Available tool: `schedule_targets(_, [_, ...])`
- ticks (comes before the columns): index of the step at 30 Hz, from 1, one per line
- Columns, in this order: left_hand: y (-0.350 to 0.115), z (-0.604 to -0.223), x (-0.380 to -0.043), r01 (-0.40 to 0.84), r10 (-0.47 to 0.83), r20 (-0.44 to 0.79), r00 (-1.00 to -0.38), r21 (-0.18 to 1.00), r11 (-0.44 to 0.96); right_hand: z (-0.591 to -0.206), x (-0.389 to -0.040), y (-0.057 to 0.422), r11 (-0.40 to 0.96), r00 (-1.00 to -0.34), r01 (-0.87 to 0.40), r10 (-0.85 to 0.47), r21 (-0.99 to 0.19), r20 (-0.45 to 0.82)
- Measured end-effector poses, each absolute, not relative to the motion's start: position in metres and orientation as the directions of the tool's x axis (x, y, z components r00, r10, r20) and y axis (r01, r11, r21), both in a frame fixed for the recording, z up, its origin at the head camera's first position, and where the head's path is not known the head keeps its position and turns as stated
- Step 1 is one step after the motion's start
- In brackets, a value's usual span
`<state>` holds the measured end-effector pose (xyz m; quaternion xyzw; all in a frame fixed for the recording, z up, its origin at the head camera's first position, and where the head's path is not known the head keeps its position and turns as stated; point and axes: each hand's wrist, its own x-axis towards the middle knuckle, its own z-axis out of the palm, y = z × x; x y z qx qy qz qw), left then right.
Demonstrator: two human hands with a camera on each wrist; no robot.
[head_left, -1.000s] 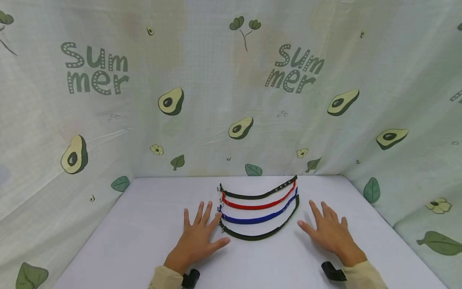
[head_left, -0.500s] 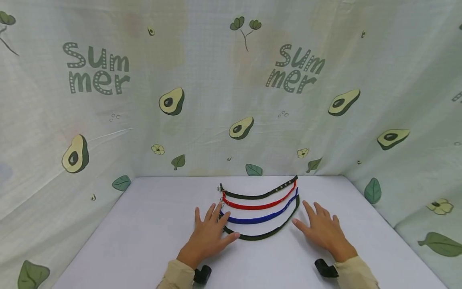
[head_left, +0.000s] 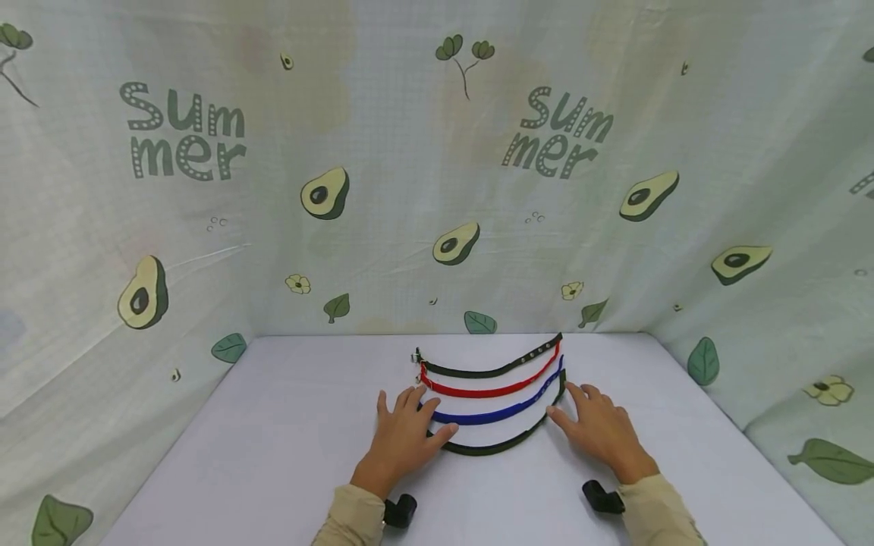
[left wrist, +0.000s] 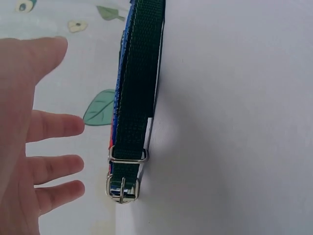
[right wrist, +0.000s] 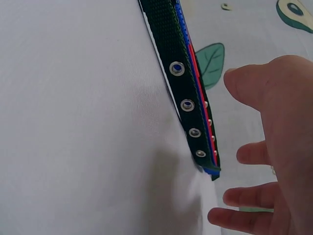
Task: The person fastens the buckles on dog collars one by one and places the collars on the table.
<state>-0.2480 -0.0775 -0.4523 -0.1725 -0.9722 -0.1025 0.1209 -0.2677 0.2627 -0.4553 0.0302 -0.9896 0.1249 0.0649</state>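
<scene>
Pet collars lie curved one behind another on the white table. Nearest is a dark green collar (head_left: 486, 450), followed by a blue collar (head_left: 478, 418), a red collar (head_left: 486, 393) and another dark green collar (head_left: 476, 373) at the back. My left hand (head_left: 403, 436), fingers spread, overlaps the left ends of the front collars in the head view. A metal buckle (left wrist: 122, 190) ends the front collar on that side. On the other side, my right hand (head_left: 602, 428) reaches beside its tip, where metal eyelets (right wrist: 187, 105) show. Both hands hold nothing; their fingers stand slightly bent.
The white table (head_left: 287, 425) ends at a fabric backdrop (head_left: 389, 152) printed with avocados, leaves and lettering, which also lines both sides. A black camera mount sits below each wrist, the left mount (head_left: 400, 511) and the right mount (head_left: 602, 497).
Both hands have moved inward toward the collars, the left hand rightward and the right hand leftward, with fingers less spread. The collars have stayed in place.
</scene>
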Motion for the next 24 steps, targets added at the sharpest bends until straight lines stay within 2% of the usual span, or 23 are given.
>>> schedule_targets(12, [-0.074,-0.458,-0.250,0.326,0.245,0.365,-0.898,0.178,0.929,-0.466,-0.281,0.259,0.934,-0.977,-0.063,0.014,-0.351,0.213])
schedule_targets(24, [-0.078,-0.462,-0.249,0.284,0.188,0.441,-0.877,0.161,0.945,-0.477,-0.282,0.250,0.950,-0.970,-0.079,-0.003,-0.302,0.244])
